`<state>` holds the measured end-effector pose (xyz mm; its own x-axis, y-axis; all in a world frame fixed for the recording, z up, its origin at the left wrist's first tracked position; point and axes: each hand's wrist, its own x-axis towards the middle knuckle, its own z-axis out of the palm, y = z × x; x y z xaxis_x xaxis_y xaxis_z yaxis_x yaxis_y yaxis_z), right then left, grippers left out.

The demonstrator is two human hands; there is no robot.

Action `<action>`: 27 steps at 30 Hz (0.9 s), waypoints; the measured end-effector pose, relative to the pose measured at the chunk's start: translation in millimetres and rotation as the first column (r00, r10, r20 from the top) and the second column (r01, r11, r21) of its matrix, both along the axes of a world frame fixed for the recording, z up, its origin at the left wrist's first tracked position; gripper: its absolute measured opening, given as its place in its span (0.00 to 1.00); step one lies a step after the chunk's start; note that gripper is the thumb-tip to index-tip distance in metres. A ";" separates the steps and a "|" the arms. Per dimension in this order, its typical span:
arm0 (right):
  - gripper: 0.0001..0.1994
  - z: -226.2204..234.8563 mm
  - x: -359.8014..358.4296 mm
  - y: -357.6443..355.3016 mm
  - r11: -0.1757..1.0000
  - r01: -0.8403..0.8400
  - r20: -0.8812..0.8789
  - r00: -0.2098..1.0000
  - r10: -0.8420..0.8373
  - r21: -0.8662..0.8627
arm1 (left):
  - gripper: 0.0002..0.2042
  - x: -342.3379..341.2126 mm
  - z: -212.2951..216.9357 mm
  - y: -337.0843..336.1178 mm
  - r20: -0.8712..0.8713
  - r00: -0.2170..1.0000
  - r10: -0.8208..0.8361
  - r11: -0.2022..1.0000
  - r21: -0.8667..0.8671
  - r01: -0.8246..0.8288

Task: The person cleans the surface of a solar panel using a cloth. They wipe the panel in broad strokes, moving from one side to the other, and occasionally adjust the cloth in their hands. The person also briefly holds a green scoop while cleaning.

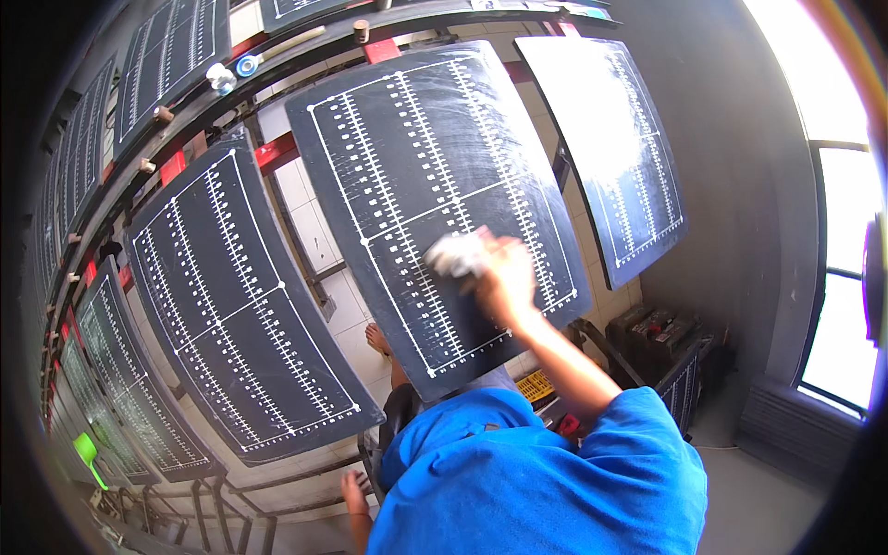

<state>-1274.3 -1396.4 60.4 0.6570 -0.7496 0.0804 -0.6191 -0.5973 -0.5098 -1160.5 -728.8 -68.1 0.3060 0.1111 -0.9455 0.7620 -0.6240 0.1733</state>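
My right hand (506, 277), blurred by motion, is closed around a bunched white cloth (455, 254). The cloth lies against the lower middle of a large black panel (416, 176) printed with white rulers, tick marks and a border line. Whitish smears show on the panel's upper right part. Low on the left of my body, my left hand (354, 490) hangs beside the metal bars with its fingers loosely apart. I see nothing in it.
Similar black panels stand to the left (250, 305) and right (629, 203), the right one glaring. A dark rail (407, 18) behind carries a tape roll (247, 66). A battery-like black box (652, 333) and yellow crate (535, 386) sit low right. A green scoop (85, 449) is far left.
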 end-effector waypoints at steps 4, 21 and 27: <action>0.21 -50.6 -15.6 -150.4 0.731 0.633 0.002 0.756 -0.654 -0.257 | 0.14 -53.8 -5.8 24.0 0.047 0.980 -0.192 0.981 -0.010 0.192; 0.09 -34.8 51.8 -99.5 0.965 -0.179 -0.005 0.983 0.181 -0.191 | 0.14 -49.6 8.6 -15.6 0.187 0.723 -0.665 0.731 -0.041 0.682; 0.18 -91.8 50.1 -343.3 0.689 0.540 -0.072 0.760 -0.646 -0.483 | 0.15 -91.2 -1.2 18.9 0.226 0.695 -0.683 0.711 -0.012 0.703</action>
<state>-1224.2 -1739.8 -31.4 0.1237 -0.9147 0.3848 -0.9774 -0.1793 -0.1118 -1251.7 -709.9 -69.3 0.4349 -0.2887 -0.8529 0.0641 -0.9349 0.3491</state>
